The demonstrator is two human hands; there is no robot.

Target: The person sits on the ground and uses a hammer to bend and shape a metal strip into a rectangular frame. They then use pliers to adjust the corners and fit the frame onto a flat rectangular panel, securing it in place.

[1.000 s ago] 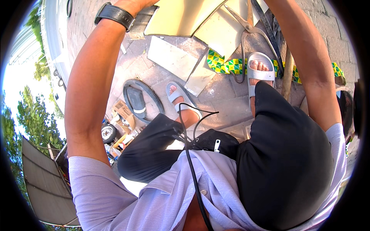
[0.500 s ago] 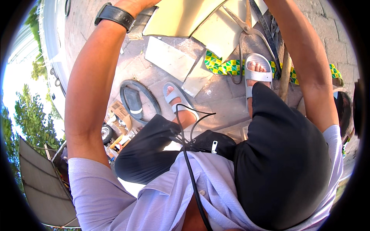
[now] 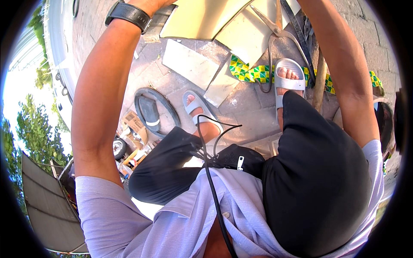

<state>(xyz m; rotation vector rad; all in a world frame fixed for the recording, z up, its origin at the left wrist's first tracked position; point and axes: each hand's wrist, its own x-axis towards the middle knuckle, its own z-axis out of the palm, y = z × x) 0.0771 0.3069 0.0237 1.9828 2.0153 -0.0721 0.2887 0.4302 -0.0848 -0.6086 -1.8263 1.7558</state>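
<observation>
Two grey sandals [image 3: 290,84], one wristwatch [image 3: 131,16], one pair of shears [image 3: 278,32], one zipper pull [image 3: 240,162].

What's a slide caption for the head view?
Shears and pale sheets between two outstretched arms, sandalled feet on the paving.

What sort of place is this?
Probably an improvised outdoor work spot: reddish-grey brick paving, curved-handled rusty metal shears, and leafy green trees at the picture's left.

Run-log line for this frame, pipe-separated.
left hand: mostly cut off, near cream sheet | right hand: out of view | shears: open, near right sandal
</observation>
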